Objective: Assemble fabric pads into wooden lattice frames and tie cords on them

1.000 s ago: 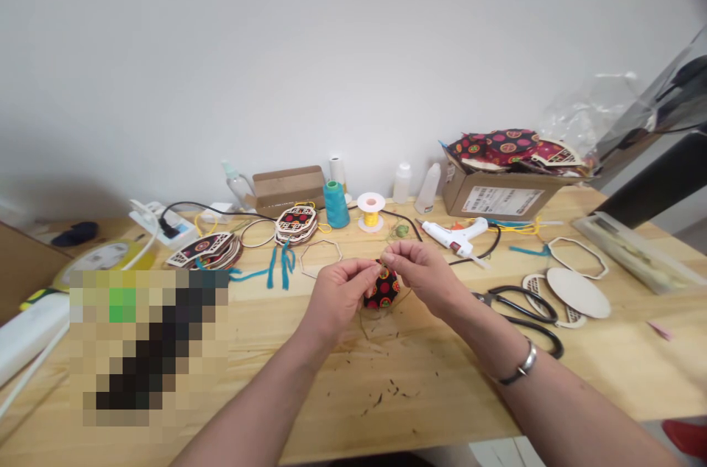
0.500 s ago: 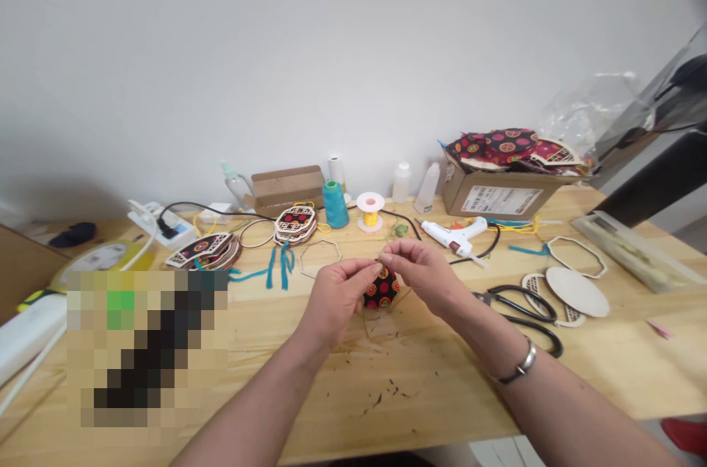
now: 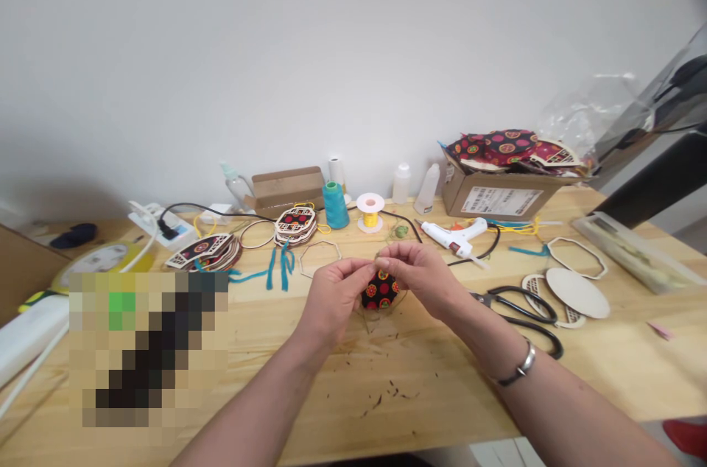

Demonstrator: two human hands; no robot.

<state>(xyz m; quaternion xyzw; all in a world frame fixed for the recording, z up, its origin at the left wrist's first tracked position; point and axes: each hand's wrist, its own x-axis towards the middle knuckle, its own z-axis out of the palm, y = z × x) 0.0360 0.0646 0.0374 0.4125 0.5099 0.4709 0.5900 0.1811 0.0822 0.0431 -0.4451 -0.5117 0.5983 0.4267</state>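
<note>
A small rounded piece covered in black fabric with red and orange motifs (image 3: 379,292) hangs between my two hands, above the table. My left hand (image 3: 338,294) pinches its upper left edge between thumb and fingers. From the other side my right hand (image 3: 418,273) pinches at the top edge, its fingertips meeting those of the left. A thin thread or cord (image 3: 371,320) trails loosely around and below the piece. What exactly lies between the right fingertips is too small to make out. A metal band circles my right wrist.
Scissors (image 3: 522,312) and pale discs (image 3: 577,293) lie right of my hands. Behind stand a glue gun (image 3: 454,235), a yellow spool (image 3: 370,219), a teal thread cone (image 3: 334,205) and a fabric-filled carton (image 3: 494,191). Patterned stacks (image 3: 207,253) sit left, beside a power strip (image 3: 166,227).
Both hands stay in nearly the same place, still pinching the patterned piece. My right fingers have shifted slightly down and left, and the trailing thread has moved.
</note>
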